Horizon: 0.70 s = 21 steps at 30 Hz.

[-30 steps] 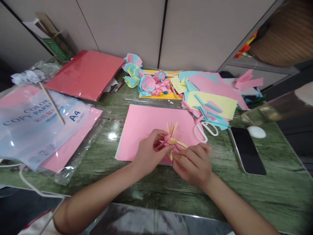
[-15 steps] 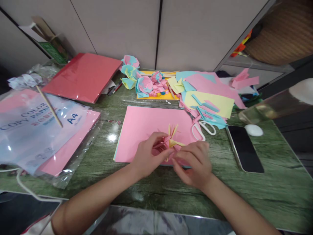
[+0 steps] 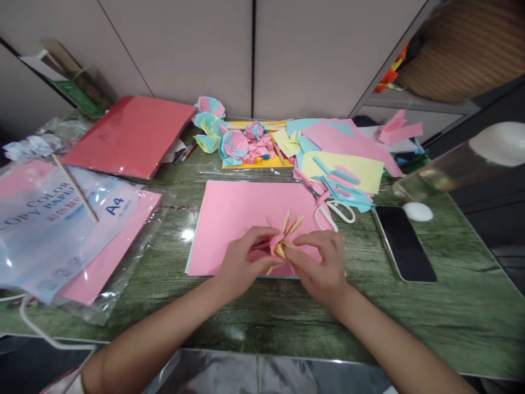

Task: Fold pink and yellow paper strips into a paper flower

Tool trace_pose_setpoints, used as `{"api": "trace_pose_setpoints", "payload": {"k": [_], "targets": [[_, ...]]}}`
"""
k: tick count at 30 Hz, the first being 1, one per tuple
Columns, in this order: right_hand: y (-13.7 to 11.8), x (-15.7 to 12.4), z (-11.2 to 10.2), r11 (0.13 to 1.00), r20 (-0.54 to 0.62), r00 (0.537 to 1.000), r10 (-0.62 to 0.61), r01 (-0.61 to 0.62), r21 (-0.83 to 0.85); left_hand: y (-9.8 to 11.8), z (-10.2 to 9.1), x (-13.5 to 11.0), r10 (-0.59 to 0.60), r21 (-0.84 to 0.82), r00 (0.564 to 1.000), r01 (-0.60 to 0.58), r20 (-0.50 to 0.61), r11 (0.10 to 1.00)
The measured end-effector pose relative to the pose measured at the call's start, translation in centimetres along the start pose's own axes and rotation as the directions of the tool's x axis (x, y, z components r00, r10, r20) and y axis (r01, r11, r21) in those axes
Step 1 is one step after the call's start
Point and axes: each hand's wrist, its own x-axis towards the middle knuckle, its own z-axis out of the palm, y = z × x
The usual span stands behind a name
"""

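Note:
A small folded paper piece [image 3: 283, 241] of pink and yellow strips, with points fanning upward, is pinched between both hands. My left hand [image 3: 241, 262] grips its left side with curled fingers. On its right side, my right hand [image 3: 322, 262] pinches it with thumb and fingers. The hands hover just above a stack of pink paper sheets [image 3: 238, 213] lying on the green table [image 3: 451, 306].
White-handled scissors [image 3: 334, 210] lie right of the pink stack. A black phone [image 3: 404, 243] and a white oval object [image 3: 417, 211] sit further right. Cut paper scraps [image 3: 344, 169] and crumpled paper flowers [image 3: 233, 142] lie behind. A copy-paper pack [image 3: 53, 224] and a red pack [image 3: 129, 134] are left.
Both hands have kept hold of the folded piece and worked it; my right fingers have shifted up around its right side. The view has drifted slightly right.

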Motion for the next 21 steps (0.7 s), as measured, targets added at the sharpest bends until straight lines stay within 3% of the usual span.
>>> {"api": "trace_pose_setpoints", "payload": {"k": [6, 11, 13, 16, 19, 21], "targets": [[1.1, -0.1, 0.0, 0.995, 0.057, 0.994, -0.097, 0.097, 0.004, 0.5, 0.0, 0.4, -0.075, -0.061, 0.996, 0.078, 0.052, 0.995], [1.6, 0.1, -0.1, 0.991, 0.093, 0.988, -0.123, 0.126, -0.033, 0.9, -0.5, 1.1, -0.094, -0.306, 0.989, 0.126, 0.117, 0.944], [1.6, 0.1, -0.1, 0.986, 0.147, 0.976, -0.163, 0.168, -0.023, 1.0, -0.7, 1.3, -0.146, -0.387, 0.988, 0.155, 0.054, 0.909], [1.2, 0.2, -0.1, 0.981, 0.217, 0.956, -0.196, 0.192, 0.041, 1.1, -0.8, 1.4, -0.258, -0.351, 0.966, 0.252, 0.030, 0.902], [0.6, 0.4, -0.2, 0.975, 0.238, 0.967, -0.092, 0.039, 0.218, 1.2, -0.6, 1.3, -0.296, -0.260, 0.954, 0.299, 0.054, 0.918], [0.2, 0.5, -0.3, 0.938, 0.227, 0.971, 0.082, -0.152, 0.311, 1.4, -0.4, 1.2, -0.289, -0.210, 0.954, 0.299, 0.078, 0.931]]}}
